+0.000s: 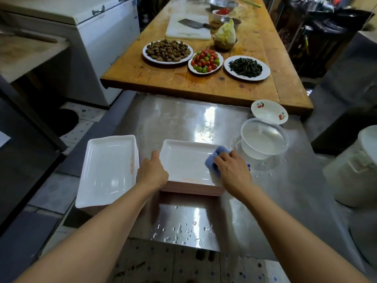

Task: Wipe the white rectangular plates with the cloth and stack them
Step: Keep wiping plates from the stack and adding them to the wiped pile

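A stack of white rectangular plates [183,160] sits in the middle of the steel table [285,190]. My right hand [232,170] grips a blue cloth [214,160] and presses it on the right side of the top plate. My left hand [152,172] holds the left edge of that top plate, thumb on the rim. A second stack of white rectangular plates [106,168] lies to the left, overhanging the table's left edge.
A clear plastic tub of water [265,139] and a small cherry-print bowl [269,111] stand at the right. Water drops lie near the front edge. Behind is a wooden table [183,82] with plates of food, a cutting board and a cleaver. A white bucket [359,166] stands at the far right.
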{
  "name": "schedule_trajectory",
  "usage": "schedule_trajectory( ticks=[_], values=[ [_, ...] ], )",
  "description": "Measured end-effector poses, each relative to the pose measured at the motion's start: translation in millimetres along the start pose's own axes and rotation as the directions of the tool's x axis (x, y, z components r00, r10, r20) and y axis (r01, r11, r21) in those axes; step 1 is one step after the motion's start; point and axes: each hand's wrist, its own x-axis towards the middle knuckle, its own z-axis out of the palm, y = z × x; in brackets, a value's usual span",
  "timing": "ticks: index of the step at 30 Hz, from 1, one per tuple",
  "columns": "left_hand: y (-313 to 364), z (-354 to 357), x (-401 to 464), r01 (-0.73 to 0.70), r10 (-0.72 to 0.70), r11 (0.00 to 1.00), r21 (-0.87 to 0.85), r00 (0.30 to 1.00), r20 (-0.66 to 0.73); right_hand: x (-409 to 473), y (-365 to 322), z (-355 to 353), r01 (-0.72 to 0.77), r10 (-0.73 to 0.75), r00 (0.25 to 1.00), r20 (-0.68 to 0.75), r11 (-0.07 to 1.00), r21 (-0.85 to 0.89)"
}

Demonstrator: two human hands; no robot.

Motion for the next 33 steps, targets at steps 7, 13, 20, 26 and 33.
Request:
schedule_trajectory(
  ticks=[7,13,20,26,33],
  values=[
    [6,-1,-6,0.015,-0.015,0.999,0.052,1.000,-0.006,-39,2,-8,0.062,-0.073,0.996,0.050,0.979,0.193],
    [19,9,-28,-0.211,0.260,0.947,0.242,0.946,-0.193,-54,20,-23,-0.217,0.327,0.943,-0.066,0.751,0.624],
    [42,47,-32,-0.506,0.478,0.799,0.326,0.862,0.168,-66,34,-20,-0.348,0.488,0.873,-0.006,0.631,0.693],
    [41,45,-40,-0.561,0.600,0.739,0.373,0.800,0.015,-72,34,-17,-0.363,0.508,0.861,0.016,0.593,0.719],
    [45,20,-52,-0.631,0.676,0.724,0.279,0.729,-0.104,-79,31,-20,-0.334,0.557,0.830,0.004,0.491,0.804]
  ],
)
